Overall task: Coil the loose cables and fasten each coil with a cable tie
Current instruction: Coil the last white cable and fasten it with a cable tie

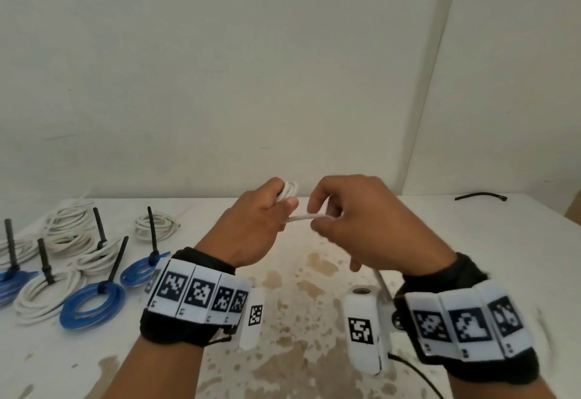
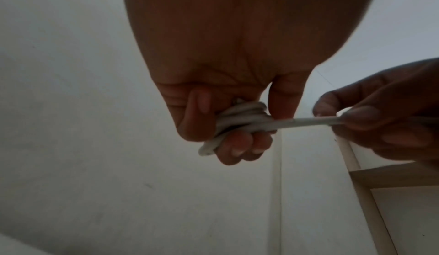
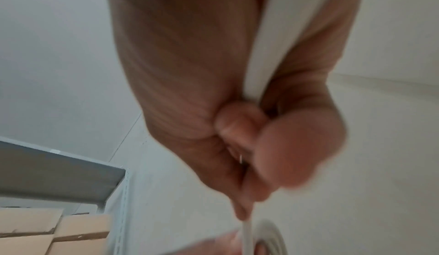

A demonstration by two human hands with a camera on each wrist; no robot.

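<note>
Now my left hand [image 1: 256,224] grips a small white cable coil [image 1: 287,191] above the stained table [image 1: 301,279], while my right hand [image 1: 366,225] pinches its free strand [image 1: 306,218] stretched between them.

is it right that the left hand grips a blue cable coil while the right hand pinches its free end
Not quite: the cable coil is white, not blue, as the left wrist view shows. The left hand does grip it, and the right hand pinches its free end.
</note>
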